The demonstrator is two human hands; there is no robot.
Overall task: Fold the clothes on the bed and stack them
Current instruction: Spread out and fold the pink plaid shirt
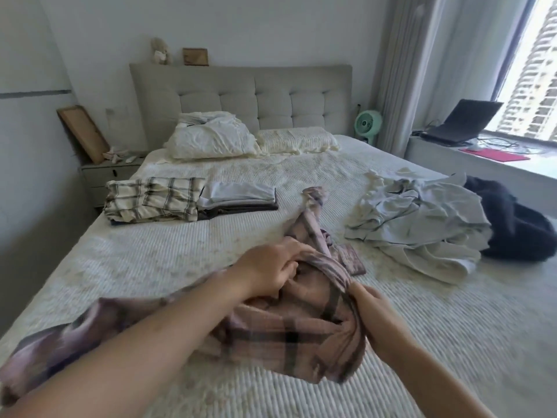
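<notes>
Head view: both hands work a pink plaid garment (289,327) bunched up near the foot edge of the bed (150,267), about mid-width. Left hand (268,273) has its fingers curled into the upper fold of the cloth, gripping it. Right hand (376,315) pinches the cloth's right edge, fingers closed on the fabric. One long strip of the garment runs away from the hands toward the middle of the bed; another part trails under the left forearm toward the foot-left corner, blurred.

Along the left edge of the bed, two folded stacks sit side by side, touching: a cream plaid stack (153,199) and a stack topped with white over dark layers (241,196). Toward the right edge lies one unfolded heap of pale clothes (422,224), and just beyond it, at the right edge, a dark garment (512,221), crumpled. Nothing lies between the hands and either group.

At the head end: two pillows (211,140), the left one with crumpled white cloth on top. Past the bed: one nightstand (105,173) on the left, one green fan (367,123), one open laptop (464,122) on the window ledge.
</notes>
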